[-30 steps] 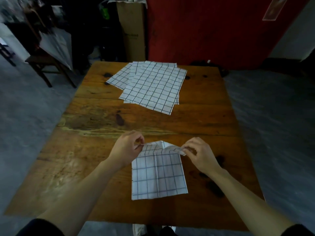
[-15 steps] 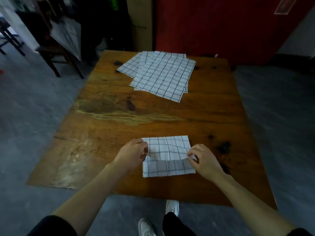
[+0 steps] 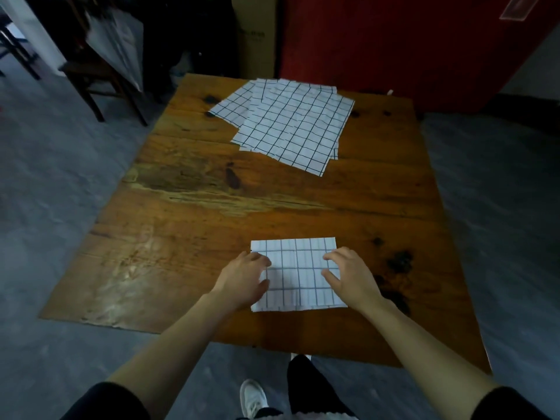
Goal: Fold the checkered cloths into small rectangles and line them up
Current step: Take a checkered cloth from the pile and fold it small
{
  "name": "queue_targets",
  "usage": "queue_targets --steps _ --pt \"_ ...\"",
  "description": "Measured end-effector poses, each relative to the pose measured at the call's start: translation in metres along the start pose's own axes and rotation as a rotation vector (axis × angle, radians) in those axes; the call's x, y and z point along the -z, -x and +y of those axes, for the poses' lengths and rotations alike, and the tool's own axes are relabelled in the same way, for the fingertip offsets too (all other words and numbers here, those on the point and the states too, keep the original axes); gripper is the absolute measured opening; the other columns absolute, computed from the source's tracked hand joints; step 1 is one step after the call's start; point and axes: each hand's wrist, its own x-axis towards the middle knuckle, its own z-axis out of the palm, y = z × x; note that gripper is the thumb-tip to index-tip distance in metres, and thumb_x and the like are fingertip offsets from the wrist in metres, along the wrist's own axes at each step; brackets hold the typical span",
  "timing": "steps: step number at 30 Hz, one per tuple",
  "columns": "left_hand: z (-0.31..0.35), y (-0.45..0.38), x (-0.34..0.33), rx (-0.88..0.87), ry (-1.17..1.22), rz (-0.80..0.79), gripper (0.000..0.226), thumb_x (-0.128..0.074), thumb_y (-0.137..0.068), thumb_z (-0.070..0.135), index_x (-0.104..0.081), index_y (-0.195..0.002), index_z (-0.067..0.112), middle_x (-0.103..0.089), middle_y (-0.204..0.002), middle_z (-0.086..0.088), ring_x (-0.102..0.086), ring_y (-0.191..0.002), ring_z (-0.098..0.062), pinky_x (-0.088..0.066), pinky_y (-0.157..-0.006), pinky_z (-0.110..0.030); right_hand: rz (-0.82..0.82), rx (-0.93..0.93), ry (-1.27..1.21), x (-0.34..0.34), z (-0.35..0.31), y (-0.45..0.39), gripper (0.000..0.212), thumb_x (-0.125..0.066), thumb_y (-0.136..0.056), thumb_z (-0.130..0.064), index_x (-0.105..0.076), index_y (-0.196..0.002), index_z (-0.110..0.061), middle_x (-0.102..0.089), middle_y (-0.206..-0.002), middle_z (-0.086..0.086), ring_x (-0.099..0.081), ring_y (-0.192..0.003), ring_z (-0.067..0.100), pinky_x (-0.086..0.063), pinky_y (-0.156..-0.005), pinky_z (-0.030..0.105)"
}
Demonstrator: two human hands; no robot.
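Note:
A folded white cloth with a dark grid (image 3: 298,272) lies flat as a small rectangle near the front edge of the wooden table (image 3: 188,225). My left hand (image 3: 245,278) rests on its left side and my right hand (image 3: 351,275) on its right side, fingers spread, pressing down without gripping. Several unfolded checkered cloths (image 3: 291,128) lie overlapped in a loose pile at the far end of the table.
A red wall or panel (image 3: 394,40) and a cardboard box (image 3: 254,34) stand behind the table. A dark wooden chair (image 3: 97,77) stands at the far left on the grey floor. My white shoe (image 3: 253,398) shows below the table's front edge.
Both hands brought the cloth's far edge toward me, folding it in half. They have let go of the corners and now lie flat on the folded rectangle.

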Motion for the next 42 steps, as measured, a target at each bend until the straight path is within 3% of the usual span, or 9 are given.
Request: queue_targets --steps 6,10,14,19,27,35,42 --pt "0.017 -0.035 -0.011 0.046 -0.026 0.003 0.072 -0.058 -0.097 0.036 -0.019 -0.156 0.022 -0.013 -0.166 -0.002 -0.014 -0.152 -0.024 -0.024 -0.120 -0.044 -0.130 0.027 0.039 -0.008 -0.010 -0.036 0.064 -0.052 -0.099 -0.042 -0.027 -0.153 -0.020 -0.025 -0.160 -0.001 -0.019 -0.148 0.015 -0.022 -0.119 0.033" --pt "0.026 -0.053 -0.030 0.033 -0.103 -0.058 0.081 -0.050 -0.101 0.035 0.007 -0.156 0.019 0.014 -0.165 -0.003 0.011 -0.151 -0.021 -0.007 -0.125 -0.043 -0.240 0.089 0.081 -0.018 -0.014 -0.052 0.068 -0.042 -0.102 -0.043 -0.008 -0.157 -0.019 -0.003 -0.165 0.000 0.001 -0.151 0.016 -0.007 -0.120 0.032" --pt "0.031 -0.065 -0.045 0.055 -0.176 -0.097 0.076 -0.035 -0.105 0.041 0.020 -0.151 0.017 0.027 -0.160 -0.004 0.025 -0.147 -0.021 0.004 -0.123 -0.043 -0.276 0.156 0.163 -0.030 -0.018 -0.059 0.069 -0.040 -0.104 -0.035 -0.001 -0.156 -0.014 0.004 -0.165 0.006 0.006 -0.151 0.019 -0.001 -0.122 0.035" --pt "0.025 -0.068 -0.061 0.060 -0.166 -0.163 0.078 -0.033 -0.104 0.047 0.028 -0.145 0.021 0.028 -0.160 -0.003 0.027 -0.146 -0.020 0.005 -0.124 -0.044 -0.344 0.185 0.207 -0.048 -0.018 -0.058 0.070 -0.035 -0.104 -0.035 0.010 -0.154 -0.014 0.018 -0.162 0.003 0.018 -0.149 0.018 -0.002 -0.124 0.042" --pt "-0.003 -0.056 -0.061 0.088 -0.115 -0.108 0.080 -0.030 -0.101 0.057 0.019 -0.154 0.021 0.027 -0.161 0.000 0.024 -0.148 -0.019 0.009 -0.122 -0.043 -0.334 0.107 0.290 -0.047 0.012 -0.054 0.081 -0.029 -0.100 -0.057 0.018 -0.153 -0.017 0.030 -0.157 0.000 0.026 -0.146 0.017 0.010 -0.121 0.039" --pt "-0.025 -0.042 -0.054 0.191 -0.095 -0.099 0.084 -0.023 -0.099 0.064 0.019 -0.153 0.016 0.028 -0.159 -0.004 0.024 -0.148 -0.023 0.005 -0.123 -0.050 -0.319 -0.042 0.347 -0.035 0.032 -0.046 0.078 -0.025 -0.102 -0.053 0.019 -0.151 -0.012 0.027 -0.159 0.008 0.025 -0.146 0.021 0.010 -0.120 0.041" --pt "0.026 -0.038 -0.067 -0.036 -0.169 -0.044 0.079 -0.036 -0.102 0.045 0.019 -0.153 0.017 0.023 -0.162 -0.006 0.024 -0.148 -0.023 0.014 -0.119 -0.044 -0.284 0.156 0.257 -0.051 -0.014 -0.027 0.077 -0.040 -0.102 -0.042 0.010 -0.153 -0.013 0.022 -0.158 0.007 0.018 -0.148 0.023 -0.004 -0.124 0.045"
